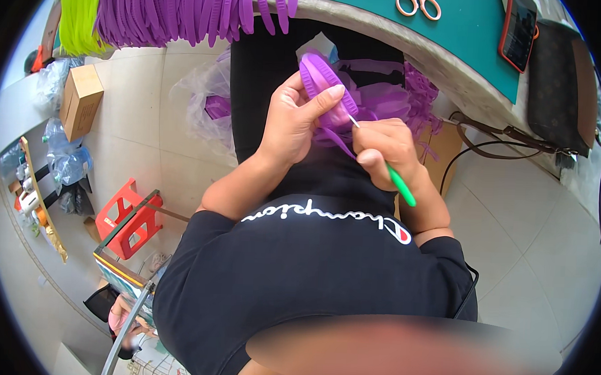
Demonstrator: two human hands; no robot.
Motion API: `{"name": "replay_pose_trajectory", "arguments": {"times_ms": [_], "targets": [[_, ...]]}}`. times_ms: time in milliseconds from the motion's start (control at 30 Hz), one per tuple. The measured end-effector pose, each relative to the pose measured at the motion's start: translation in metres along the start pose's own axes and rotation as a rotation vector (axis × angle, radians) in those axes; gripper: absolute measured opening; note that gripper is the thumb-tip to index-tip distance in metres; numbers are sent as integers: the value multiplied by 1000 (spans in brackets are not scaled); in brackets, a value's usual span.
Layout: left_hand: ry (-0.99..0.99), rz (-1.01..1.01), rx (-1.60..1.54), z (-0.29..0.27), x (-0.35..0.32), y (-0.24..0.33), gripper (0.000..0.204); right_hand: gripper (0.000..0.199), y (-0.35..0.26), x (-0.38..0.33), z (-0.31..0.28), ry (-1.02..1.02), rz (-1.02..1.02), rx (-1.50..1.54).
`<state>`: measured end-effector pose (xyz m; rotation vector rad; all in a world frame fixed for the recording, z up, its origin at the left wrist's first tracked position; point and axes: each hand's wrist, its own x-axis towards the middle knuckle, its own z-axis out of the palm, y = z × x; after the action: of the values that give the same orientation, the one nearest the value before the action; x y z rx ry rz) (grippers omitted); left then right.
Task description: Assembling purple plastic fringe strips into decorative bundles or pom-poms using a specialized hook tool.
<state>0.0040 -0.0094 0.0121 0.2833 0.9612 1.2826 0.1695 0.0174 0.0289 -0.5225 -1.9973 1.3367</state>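
My left hand is closed around a ribbed purple rubber strap, thumb pressed on its near side. The strap is bent into a long narrow loop, and a thin purple strip hangs off its lower end. Close on its right, my right hand grips a green-handled tool. The thin metal tip of that tool reaches the lower edge of the strap; its exact shape is too small to make out. Beneath both hands, a heap of purple rubber scraps lies over my lap.
Many purple straps and lime-green straps hang over the table edge. On the green tabletop lie scissors and a phone. A brown bag is at right; a red stool and cardboard box stand left.
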Motion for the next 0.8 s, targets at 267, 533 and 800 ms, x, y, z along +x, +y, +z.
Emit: {"name": "replay_pose_trajectory", "arguments": {"times_ms": [267,533,800], "targets": [[4,93,71,3,-1,-3,14,47,10,-1,4,42,11,-240],[13,161,185,2,-2,-5,11,45,9,-2,1,12,35,-270],[25,333,340,7,-11,-4,12,44,-3,2,4,3,240,-350]]}}
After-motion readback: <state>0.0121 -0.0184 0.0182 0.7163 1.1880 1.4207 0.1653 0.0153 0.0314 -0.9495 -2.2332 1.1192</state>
